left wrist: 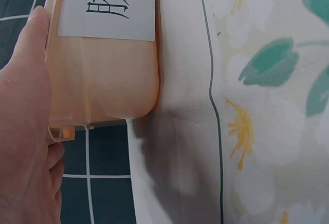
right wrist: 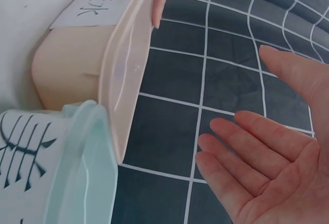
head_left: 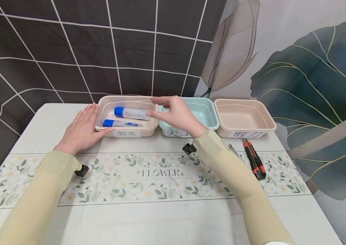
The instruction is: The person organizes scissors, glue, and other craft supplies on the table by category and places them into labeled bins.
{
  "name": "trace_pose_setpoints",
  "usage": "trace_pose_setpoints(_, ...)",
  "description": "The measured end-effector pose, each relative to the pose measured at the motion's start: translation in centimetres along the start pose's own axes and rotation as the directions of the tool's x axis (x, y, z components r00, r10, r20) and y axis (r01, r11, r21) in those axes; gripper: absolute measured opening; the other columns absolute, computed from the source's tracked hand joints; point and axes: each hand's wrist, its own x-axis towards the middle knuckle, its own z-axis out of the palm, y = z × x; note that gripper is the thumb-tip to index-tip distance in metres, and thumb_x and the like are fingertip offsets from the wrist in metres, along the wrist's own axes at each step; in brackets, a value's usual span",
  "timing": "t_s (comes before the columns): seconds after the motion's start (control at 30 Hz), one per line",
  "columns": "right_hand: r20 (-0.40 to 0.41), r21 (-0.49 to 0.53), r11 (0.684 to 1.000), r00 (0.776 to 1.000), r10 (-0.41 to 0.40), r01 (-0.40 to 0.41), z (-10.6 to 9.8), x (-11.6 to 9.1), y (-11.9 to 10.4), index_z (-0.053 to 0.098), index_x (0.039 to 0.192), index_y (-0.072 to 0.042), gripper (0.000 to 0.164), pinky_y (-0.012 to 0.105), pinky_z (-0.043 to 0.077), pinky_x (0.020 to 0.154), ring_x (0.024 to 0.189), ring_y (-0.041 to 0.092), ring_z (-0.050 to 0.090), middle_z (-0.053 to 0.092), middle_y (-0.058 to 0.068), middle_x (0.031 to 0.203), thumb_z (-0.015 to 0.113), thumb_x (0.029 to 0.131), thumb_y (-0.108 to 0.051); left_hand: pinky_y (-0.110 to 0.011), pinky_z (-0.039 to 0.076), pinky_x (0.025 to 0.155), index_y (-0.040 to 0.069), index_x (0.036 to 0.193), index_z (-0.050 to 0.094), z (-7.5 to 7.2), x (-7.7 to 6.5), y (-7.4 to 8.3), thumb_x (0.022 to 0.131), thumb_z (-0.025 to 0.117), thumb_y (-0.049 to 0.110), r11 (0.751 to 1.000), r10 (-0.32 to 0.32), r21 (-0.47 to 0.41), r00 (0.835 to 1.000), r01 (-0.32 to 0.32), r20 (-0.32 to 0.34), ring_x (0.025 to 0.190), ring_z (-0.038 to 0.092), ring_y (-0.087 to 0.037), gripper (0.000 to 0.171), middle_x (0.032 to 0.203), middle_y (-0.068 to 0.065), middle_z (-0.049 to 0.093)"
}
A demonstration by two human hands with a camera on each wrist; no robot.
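Observation:
At the left of the row stands a pale pink plastic bin [head_left: 149, 132] with a white label on its front. Inside lie two clear glue tubes with blue caps: one glue tube [head_left: 134, 113] toward the back, the other glue tube [head_left: 121, 123] near the front wall. My left hand [head_left: 82, 131] touches the bin's left end, its thumb [left wrist: 32, 39] along the front rim and its fingers extended. Over the right end of this bin and the mint bin [head_left: 205, 114] hovers my right hand [head_left: 177, 114]. In the right wrist view its palm faces the camera, fingers apart, holding nothing.
A second pink bin [head_left: 243, 127] stands at the right end of the row. In front of it lie a red and black utility knife [head_left: 253, 159] and a slim metal item [head_left: 233, 149], partly hidden by my right sleeve. A dark tiled backdrop [head_left: 136, 44] hangs behind the table.

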Motion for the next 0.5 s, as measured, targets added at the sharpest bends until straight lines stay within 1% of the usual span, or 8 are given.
trace_pose_setpoints(0.1,0.004,0.007,1.000,1.000,0.006,-0.006,-0.3,-0.7,0.2,0.068,0.134,-0.006,0.054,0.027,0.049,0.101,0.121,0.008,0.061,0.068,0.005,0.132,0.080,0.089,-0.035,-0.049,-0.004,0.124,-0.007,0.160,0.004,0.1,0.0,-0.1,0.097,0.048,0.070,1.000,0.001,0.001,1.000,-0.001,0.002,0.153,0.004,-0.040,0.108,0.166,-0.027,0.004)
trace_pose_setpoints(0.23,0.000,0.015,0.999,0.999,0.032,-0.032,-0.7,-1.8,0.5,0.068,0.134,-0.007,0.054,0.025,0.048,0.101,0.122,0.008,0.060,0.068,0.003,0.131,0.079,0.090,-0.036,-0.048,-0.004,0.124,-0.007,0.160,0.004,0.2,-0.1,-0.1,0.097,0.048,0.070,1.000,0.003,0.002,1.000,-0.003,0.003,0.153,0.005,-0.040,0.108,0.166,-0.026,0.004)
trace_pose_setpoints(0.33,-0.006,0.015,0.999,0.999,0.053,-0.053,-1.2,-2.6,0.8,0.068,0.134,-0.008,0.054,0.027,0.048,0.102,0.122,0.010,0.060,0.068,0.002,0.131,0.079,0.090,-0.037,-0.047,-0.005,0.124,-0.007,0.160,0.004,0.2,-0.1,-0.1,0.097,0.048,0.070,1.000,0.003,0.002,1.000,-0.003,0.004,0.153,0.004,-0.040,0.108,0.166,-0.027,0.004)
trace_pose_setpoints(0.5,-0.023,-0.001,0.998,0.998,0.058,-0.058,-2.1,-3.7,1.4,0.069,0.133,-0.008,0.053,0.029,0.048,0.102,0.122,0.013,0.061,0.068,0.000,0.130,0.080,0.089,-0.037,-0.047,-0.006,0.123,-0.006,0.160,0.002,0.1,0.0,-0.1,0.097,0.047,0.070,1.000,0.000,0.001,1.000,0.000,0.008,0.153,0.003,-0.039,0.109,0.166,-0.026,0.003)
